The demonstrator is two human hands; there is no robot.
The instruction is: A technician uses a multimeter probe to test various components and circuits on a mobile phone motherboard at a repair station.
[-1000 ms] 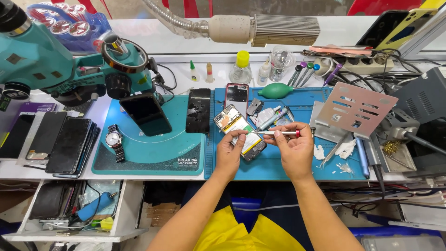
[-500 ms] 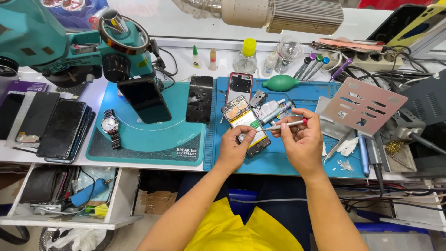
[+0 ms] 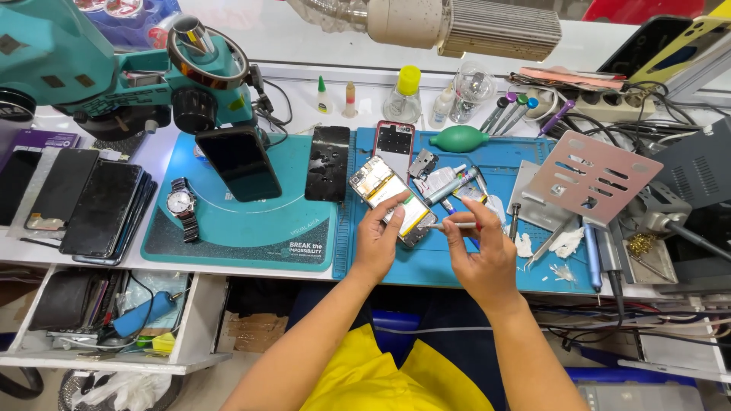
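Blue repair mat (image 3: 457, 266), left hand (image 3: 378, 243) gripping opened phone (image 3: 394, 199); right hand (image 3: 480, 255) pinching screwdriver (image 3: 451, 225)

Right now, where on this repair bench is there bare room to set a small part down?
The teal round-marked mat is bare between the silver wristwatch and the black glass panel. The blue work mat's front strip between left hand and right hand is bare too. Crowded: around the opened phone, and the right side near the perforated metal plate.

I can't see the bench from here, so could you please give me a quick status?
Left hand steadies opened phone. Right hand holds screwdriver at its lower edge. Nothing blocking.
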